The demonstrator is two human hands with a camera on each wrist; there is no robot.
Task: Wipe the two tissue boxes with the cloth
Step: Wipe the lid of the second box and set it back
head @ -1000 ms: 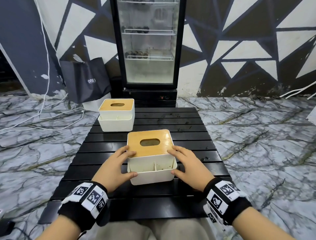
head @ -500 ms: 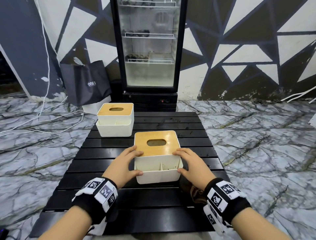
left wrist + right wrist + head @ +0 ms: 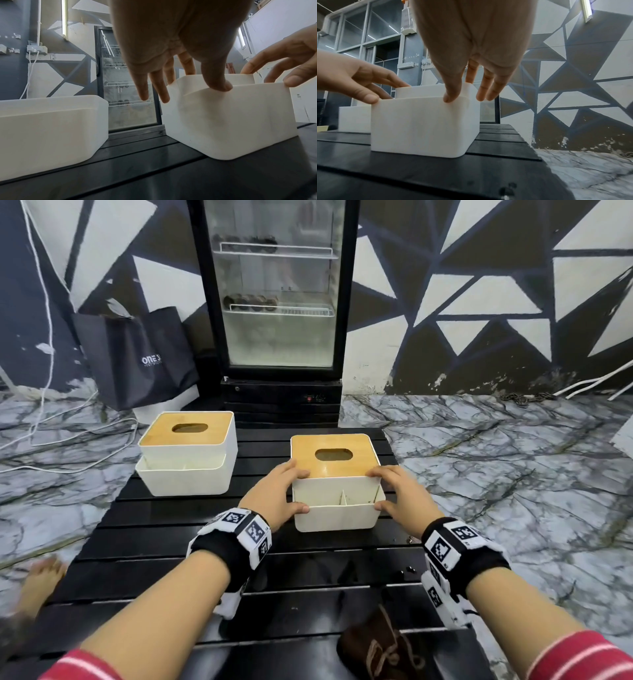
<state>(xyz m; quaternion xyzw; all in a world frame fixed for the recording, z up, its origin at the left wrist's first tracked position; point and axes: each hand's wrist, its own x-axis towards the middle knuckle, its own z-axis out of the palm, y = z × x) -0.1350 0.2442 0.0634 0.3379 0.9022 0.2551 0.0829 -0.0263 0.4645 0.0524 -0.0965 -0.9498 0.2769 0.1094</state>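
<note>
Two white tissue boxes with bamboo lids stand on the black slatted table (image 3: 164,542). The near box (image 3: 337,508) sits toward the table's far right, and both my hands hold it. My left hand (image 3: 287,493) clasps its left front corner, thumb on the front rim, fingers at the lid's edge. My right hand (image 3: 388,491) mirrors this on the right corner. The wrist views show the same hold: left hand (image 3: 197,81) and right hand (image 3: 462,92) on the near box (image 3: 423,124). The other box (image 3: 187,453) stands at the far left. A brown cloth (image 3: 380,645) lies untouched at the near edge.
A glass-door fridge (image 3: 277,302) stands just behind the table and a black bag (image 3: 137,354) leans on the wall at the left. Cables run over the marble floor on the left. The table's right edge is close to the held box. A bare foot (image 3: 41,577) shows at the left.
Both hands have moved the near box away from me and toward the table's far right. The brown cloth has come into view at the near edge.
</note>
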